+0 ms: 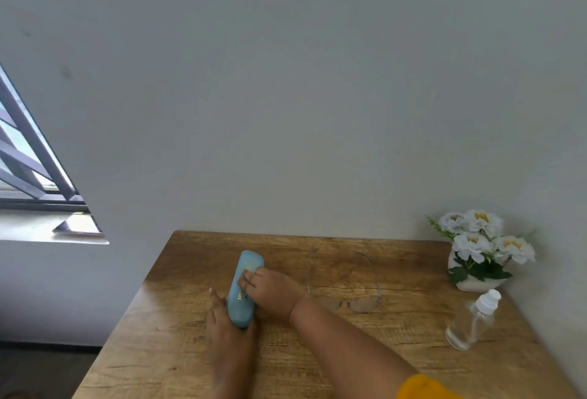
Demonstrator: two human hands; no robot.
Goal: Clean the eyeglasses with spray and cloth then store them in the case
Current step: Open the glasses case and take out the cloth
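Blue case (pixel 246 287) clasped by both hands' fingers (pixel 249 276) on the desk (pixel 317 351).
Rimless eyeglasses (pixel 352 302) lie just beyond the right wrist: a careless sweep could knock them.

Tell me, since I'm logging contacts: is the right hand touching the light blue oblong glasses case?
Touching. The head view shows the right hand laid over the light blue oblong glasses case, fingers pressed on its top, no gap between them.

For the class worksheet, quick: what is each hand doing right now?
Left hand: fingers closed on the near end of the blue glasses case.
Right hand: fingers pressed on top of the same case.
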